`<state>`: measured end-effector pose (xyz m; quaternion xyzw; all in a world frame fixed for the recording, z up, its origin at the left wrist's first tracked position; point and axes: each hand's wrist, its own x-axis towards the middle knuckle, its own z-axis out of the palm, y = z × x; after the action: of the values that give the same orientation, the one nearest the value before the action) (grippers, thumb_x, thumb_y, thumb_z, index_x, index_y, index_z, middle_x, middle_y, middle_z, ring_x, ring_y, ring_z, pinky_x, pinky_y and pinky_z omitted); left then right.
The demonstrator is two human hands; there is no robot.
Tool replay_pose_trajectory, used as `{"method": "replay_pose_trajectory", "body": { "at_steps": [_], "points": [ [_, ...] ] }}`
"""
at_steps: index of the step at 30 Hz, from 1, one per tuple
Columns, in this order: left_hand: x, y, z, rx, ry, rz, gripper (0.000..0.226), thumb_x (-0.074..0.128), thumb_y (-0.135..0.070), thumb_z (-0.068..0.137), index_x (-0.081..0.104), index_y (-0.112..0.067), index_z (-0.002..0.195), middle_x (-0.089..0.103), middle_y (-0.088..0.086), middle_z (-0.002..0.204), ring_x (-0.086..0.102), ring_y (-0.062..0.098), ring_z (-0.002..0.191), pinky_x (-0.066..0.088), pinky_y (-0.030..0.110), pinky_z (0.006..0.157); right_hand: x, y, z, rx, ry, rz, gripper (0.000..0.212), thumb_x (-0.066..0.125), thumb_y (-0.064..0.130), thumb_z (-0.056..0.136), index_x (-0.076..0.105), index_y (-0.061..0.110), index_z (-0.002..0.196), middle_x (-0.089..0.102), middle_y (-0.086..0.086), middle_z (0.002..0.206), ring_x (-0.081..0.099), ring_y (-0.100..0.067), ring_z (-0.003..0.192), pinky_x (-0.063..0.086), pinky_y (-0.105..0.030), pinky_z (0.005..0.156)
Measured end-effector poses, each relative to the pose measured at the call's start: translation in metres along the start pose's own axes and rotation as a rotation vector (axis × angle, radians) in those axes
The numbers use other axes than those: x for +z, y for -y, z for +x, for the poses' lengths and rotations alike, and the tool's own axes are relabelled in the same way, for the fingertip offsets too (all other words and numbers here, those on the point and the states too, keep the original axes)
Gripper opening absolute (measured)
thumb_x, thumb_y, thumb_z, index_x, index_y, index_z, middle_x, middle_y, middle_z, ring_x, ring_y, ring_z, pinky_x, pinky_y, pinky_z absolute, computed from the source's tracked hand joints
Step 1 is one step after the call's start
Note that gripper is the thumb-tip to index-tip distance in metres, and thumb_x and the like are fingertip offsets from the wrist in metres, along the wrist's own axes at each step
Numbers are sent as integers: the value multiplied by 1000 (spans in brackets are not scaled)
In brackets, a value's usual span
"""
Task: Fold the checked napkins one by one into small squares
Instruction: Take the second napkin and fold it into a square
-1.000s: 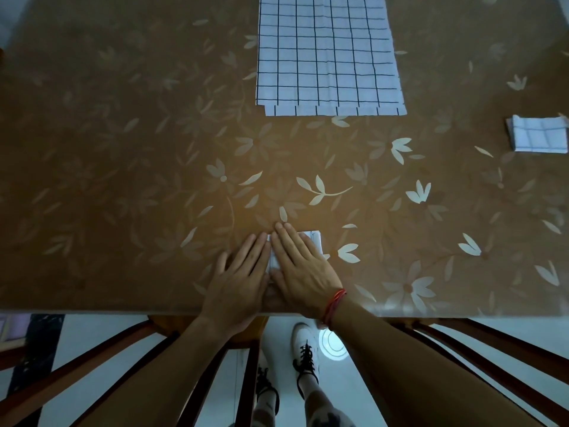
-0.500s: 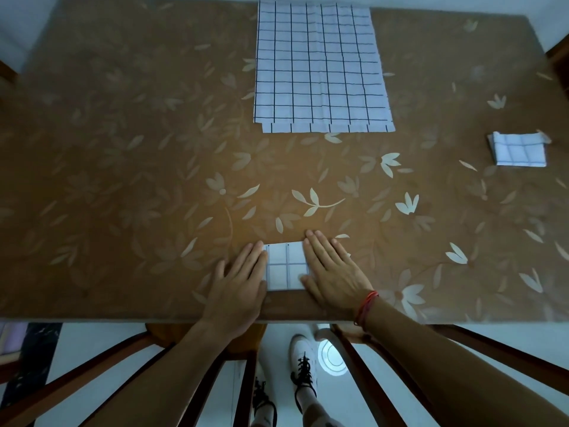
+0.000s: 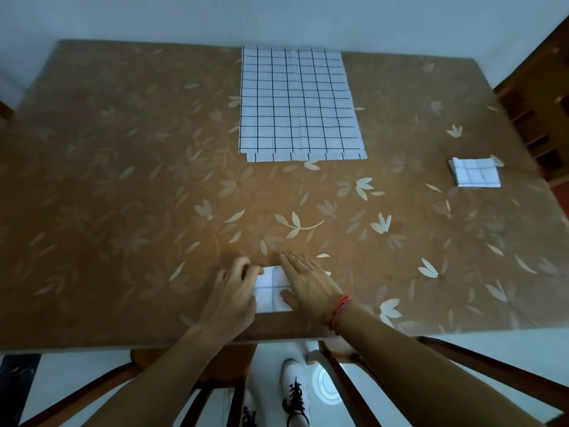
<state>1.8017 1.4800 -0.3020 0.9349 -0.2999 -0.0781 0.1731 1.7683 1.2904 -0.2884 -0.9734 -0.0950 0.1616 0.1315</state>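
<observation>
Floral table (image 3: 123, 180) | left hand (image 3: 234, 297), flat before, now pinches folded napkin (image 3: 272, 291) edge | right hand (image 3: 308, 288) flat, pressing it

Brown table (image 3: 123, 180), glossy cover printed with pale leaves and flowers. Pale wall (image 3: 277, 16) behind its far edge. Dark wooden furniture (image 3: 538, 112) at the right edge. Wooden chair rails (image 3: 462, 365) below the near edge. White laced sneaker (image 3: 294, 392) on light floor (image 3: 77, 368), just beside a round bright spot (image 3: 326, 385).
</observation>
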Motion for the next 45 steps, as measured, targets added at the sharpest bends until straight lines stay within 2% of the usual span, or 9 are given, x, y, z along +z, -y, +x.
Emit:
{"method": "replay_pose_trajectory", "body": {
  "at_steps": [6, 11, 14, 16, 20, 24, 27, 33, 45],
  "points": [
    [-13, -17, 0, -67, -120, -319, 47, 54, 10, 71, 50, -23, 104, 44, -11, 104, 49, 8, 83, 43, 14, 71, -15, 5, 5, 76, -76, 75, 39, 48, 27, 88, 53, 27, 127, 63, -3, 120, 63, -27, 97, 51, -34, 78],
    [-33, -30, -1, -264, -145, -681, 49, 61, 6, 80, 54, -27, 115, 60, -14, 96, 55, -7, 94, 44, 7, 77, -31, 8, -4, 155, -117, 127, 25, 44, 32, 86, 65, 21, 92, 69, -1, 87, 63, -21, 74, 52, -36, 68],
    [-42, -38, 2, -434, -144, -927, 36, 70, -2, 81, 59, -30, 103, 66, -9, 95, 62, 2, 90, 50, 17, 73, 92, -100, -4, 362, -10, 285, 45, 66, 48, 72, 61, 8, 90, 66, -2, 74, 51, -10, 55, 52, -37, 73],
    [-47, -46, 5, -528, -123, -1045, 25, 72, -6, 82, 63, -24, 96, 70, -6, 96, 65, 5, 91, 51, 19, 73, 105, -116, -16, 447, 8, 497, 71, 79, 52, 58, 54, -5, 92, 63, -1, 68, 47, -9, 52, 53, -40, 73],
    [-50, -72, 11, -599, -64, -1214, 11, 69, -8, 85, 68, -14, 94, 74, 5, 90, 66, 17, 78, 52, 31, 66, -69, -12, -56, 486, -376, 756, 27, 63, 25, 83, 61, 1, 70, 59, -13, 61, 44, -12, 54, 41, -34, 54],
    [-52, -106, 16, -529, 26, -1271, 9, 66, -5, 88, 71, -11, 92, 75, 4, 87, 70, 20, 80, 54, 26, 60, -73, -27, -84, 586, -452, 928, 13, 70, 22, 82, 65, 12, 75, 67, -3, 72, 58, -11, 63, 47, -24, 55],
    [-51, -126, 21, -492, 35, -1172, 11, 67, -4, 87, 70, -14, 85, 74, -3, 79, 69, 9, 70, 53, 20, 54, -78, -35, -100, 645, -453, 979, 25, 70, 28, 81, 65, 8, 66, 65, -5, 66, 57, -14, 59, 47, -28, 53],
    [-44, -141, 34, -558, 46, -1136, 6, 72, -7, 83, 71, -2, 87, 74, 13, 85, 68, 24, 74, 52, 30, 59, -69, -60, -120, 709, -515, 992, 47, 70, 23, 76, 45, 14, 38, 42, -2, 45, 41, -18, 50, 39, -31, 53],
    [-42, -160, 49, -593, 44, -1107, 8, 67, 8, 81, 67, 1, 85, 69, 9, 79, 65, 14, 65, 47, 16, 45, -64, -89, -119, 800, -523, 1028, 26, 74, 22, 73, 70, -2, 65, 66, -10, 60, 59, -15, 58, 57, -41, 62]
  ]
}}
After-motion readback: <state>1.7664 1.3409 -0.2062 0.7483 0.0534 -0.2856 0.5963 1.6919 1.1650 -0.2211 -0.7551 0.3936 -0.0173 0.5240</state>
